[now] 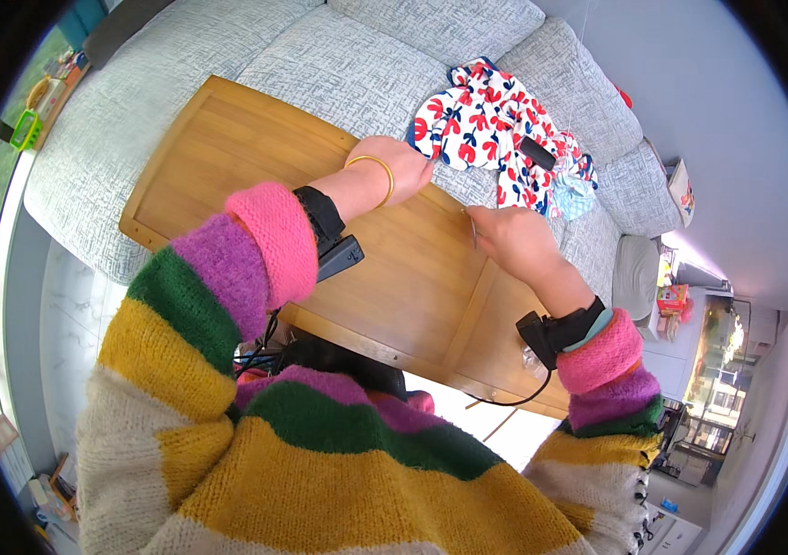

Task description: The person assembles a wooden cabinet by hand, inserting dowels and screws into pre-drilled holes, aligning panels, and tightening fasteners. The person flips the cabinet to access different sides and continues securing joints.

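Note:
My left hand (396, 168), with a gold bangle at the wrist, is closed over the far edge of the wooden table (403, 277); whatever its fingers hold is hidden. Right of it, my right hand (514, 242) pinches a thin, metal-looking piece (472, 227) whose kind I cannot make out. Beyond both hands, a white garment (477, 120) with a red and navy print lies crumpled on the grey sofa (348, 60). A small black oblong object (537, 153) rests on the garment, and pale blue cloth (572, 196) shows beside it.
Black devices are strapped to both wrists, and a cable (514, 403) runs from the right one past the table's near edge. A small clear crumpled item (534, 363) sits on the table by my right wrist. Sofa cushions (574, 88) stand against the wall.

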